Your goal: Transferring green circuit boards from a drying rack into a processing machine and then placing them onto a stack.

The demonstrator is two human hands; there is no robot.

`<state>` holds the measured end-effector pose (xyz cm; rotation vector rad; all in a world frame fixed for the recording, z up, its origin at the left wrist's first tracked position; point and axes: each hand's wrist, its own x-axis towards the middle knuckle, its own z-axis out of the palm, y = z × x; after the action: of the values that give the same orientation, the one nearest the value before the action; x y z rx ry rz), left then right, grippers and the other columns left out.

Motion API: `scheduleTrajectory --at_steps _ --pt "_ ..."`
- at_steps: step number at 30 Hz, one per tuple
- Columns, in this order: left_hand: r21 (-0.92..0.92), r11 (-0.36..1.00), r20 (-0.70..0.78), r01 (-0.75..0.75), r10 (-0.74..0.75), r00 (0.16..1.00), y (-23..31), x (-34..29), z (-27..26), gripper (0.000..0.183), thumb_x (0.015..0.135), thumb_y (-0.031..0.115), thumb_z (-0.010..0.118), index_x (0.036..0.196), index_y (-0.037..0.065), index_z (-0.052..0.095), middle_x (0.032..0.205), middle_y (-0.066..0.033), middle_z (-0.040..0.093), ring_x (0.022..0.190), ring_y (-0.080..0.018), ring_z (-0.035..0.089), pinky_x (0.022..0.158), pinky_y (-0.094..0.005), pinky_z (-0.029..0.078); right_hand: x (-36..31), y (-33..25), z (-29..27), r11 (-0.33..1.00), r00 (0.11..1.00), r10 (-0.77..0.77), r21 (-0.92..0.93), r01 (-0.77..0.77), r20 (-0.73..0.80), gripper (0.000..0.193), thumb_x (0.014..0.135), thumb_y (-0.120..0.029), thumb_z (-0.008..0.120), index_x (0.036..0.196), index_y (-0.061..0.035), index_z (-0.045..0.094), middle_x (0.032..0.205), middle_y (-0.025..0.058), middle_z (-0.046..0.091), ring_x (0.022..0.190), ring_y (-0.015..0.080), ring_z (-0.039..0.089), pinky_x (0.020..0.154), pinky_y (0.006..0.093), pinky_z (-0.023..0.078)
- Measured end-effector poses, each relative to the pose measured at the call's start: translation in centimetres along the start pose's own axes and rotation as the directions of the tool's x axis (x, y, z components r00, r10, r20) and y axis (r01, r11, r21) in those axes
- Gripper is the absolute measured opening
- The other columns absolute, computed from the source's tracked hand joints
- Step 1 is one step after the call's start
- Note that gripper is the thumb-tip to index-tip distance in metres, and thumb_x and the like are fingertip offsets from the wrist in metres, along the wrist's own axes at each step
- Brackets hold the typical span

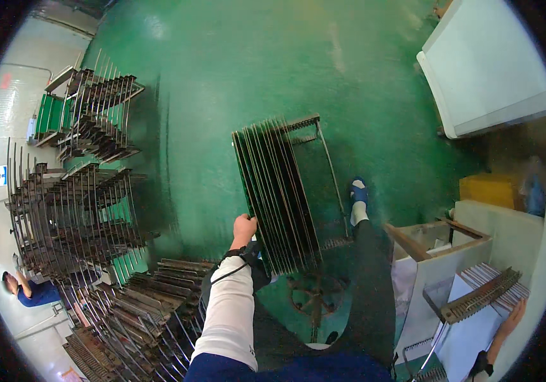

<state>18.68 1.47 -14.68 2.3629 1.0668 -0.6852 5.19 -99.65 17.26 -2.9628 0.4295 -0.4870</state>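
In front of me stands a metal rack (334,172) with slotted bars, filled on its left side with several thin dark panels (279,197) set on edge in a row. My left hand (244,230) is closed at the edge of the outermost panel on the left; its fingertips are partly hidden there. Far to the right, my right hand (515,315) reaches up beside a second slotted rack (483,296) with several thin rods or plates in it. Those fingers are small near the picture's rim, and I cannot tell whether they grip it.
Several metal racks (75,216) crowd the left side, with more slotted racks (139,312) nearer me. A person in dark blue (37,293) is at the far left. A white cabinet (492,63), a yellow box (489,190) and an open-topped box (438,239) stand right. The floor (222,70) is green.
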Motion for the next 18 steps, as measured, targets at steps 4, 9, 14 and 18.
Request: scheduleTrajectory --at_steps 4,9,14,18 --pt "0.04 0.999 0.011 -0.002 0.002 1.0 -0.3 1.6 0.2 0.035 0.085 0.032 0.061 0.095 0.0 0.067 0.101 -0.0253 0.066 0.099 -0.0427 0.062 0.085 -0.0484 0.05 -0.1 0.5 -0.7 0.989 0.998 0.005 -0.15 0.005 0.063 0.037 0.104 -0.017 0.04 0.133 0.0039 0.053 0.143 0.0184 0.047 0.135 0.0296 0.041 0.114 0.0375 0.029" --pt "0.067 0.993 -0.049 -0.098 0.102 0.994 -0.8 2.1 1.6 0.035 0.085 0.028 0.058 0.091 -0.005 0.067 0.097 -0.0308 0.065 0.095 -0.0458 0.062 0.085 -0.051 0.05 -0.4 0.1 -0.6 0.985 0.999 0.008 -0.171 0.001 0.051 0.04 0.105 -0.02 0.039 0.133 0.005 0.051 0.143 0.0182 0.047 0.135 0.0285 0.041 0.113 0.0372 0.029" --pt "0.06 0.996 -0.068 -0.065 0.069 0.995 0.7 1.1 1.4 0.034 0.084 0.025 0.055 0.087 -0.005 0.068 0.093 -0.0302 0.065 0.094 -0.0461 0.063 0.084 -0.0508 0.051 -0.5 -1.8 -0.8 0.99 0.991 0.134 -0.056 -0.133 0.022 0.041 0.105 -0.021 0.039 0.134 0.0057 0.05 0.144 0.0177 0.046 0.135 0.0274 0.041 0.113 0.0354 0.028" --pt "0.085 0.995 -0.077 -0.052 0.059 0.995 0.8 -0.5 -0.3 0.035 0.083 0.026 0.054 0.089 -0.005 0.069 0.095 -0.03 0.065 0.094 -0.0459 0.063 0.084 -0.051 0.05 -0.4 -1.8 -0.1 0.985 0.999 0.042 -0.171 -0.038 0.018 0.04 0.105 -0.021 0.041 0.134 0.0048 0.05 0.144 0.0175 0.046 0.135 0.0275 0.041 0.113 0.0349 0.028"
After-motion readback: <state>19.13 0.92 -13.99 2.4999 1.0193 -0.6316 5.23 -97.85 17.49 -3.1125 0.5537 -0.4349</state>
